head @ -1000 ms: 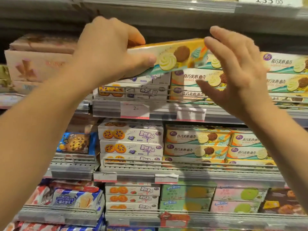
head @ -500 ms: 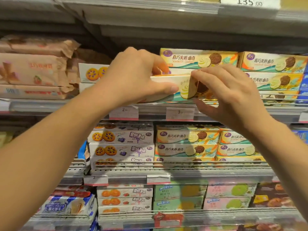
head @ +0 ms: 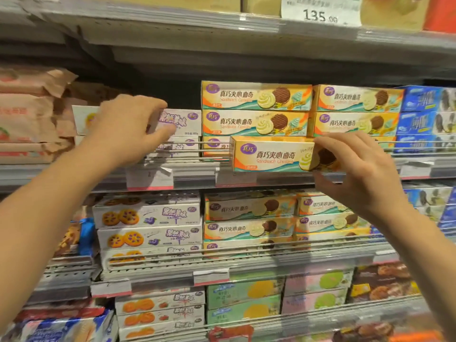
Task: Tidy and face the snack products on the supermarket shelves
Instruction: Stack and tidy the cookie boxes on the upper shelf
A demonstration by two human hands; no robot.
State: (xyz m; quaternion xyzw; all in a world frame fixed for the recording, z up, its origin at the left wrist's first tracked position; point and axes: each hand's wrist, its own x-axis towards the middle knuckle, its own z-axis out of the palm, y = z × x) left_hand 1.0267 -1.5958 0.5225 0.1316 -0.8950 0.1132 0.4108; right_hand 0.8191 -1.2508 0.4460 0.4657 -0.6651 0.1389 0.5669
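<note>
My right hand [head: 357, 174] grips the right end of an orange sandwich cookie box [head: 269, 155], held level and face-out just in front of the upper shelf's wire rail [head: 187, 174]. Behind it, matching orange boxes [head: 254, 96] are stacked in two columns. My left hand [head: 125, 129] reaches to the left column: its fingers lie over the top of a white blueberry cookie box [head: 182, 122], with the thumb on the front face. This box tops a short stack of the same product. The box's left half is hidden by my hand.
Brown wrapped packs [head: 27, 112] fill the upper shelf's left end, blue boxes [head: 427, 112] its right end. The shelf below carries white blueberry boxes [head: 148, 213] and orange boxes [head: 249, 208]; lower down are green and pink boxes [head: 244, 297]. A price card [head: 320, 11] hangs above.
My left hand let go of the orange box and moved left onto the white box. The right hand now holds the orange box alone, lower and further right, turned face-out.
</note>
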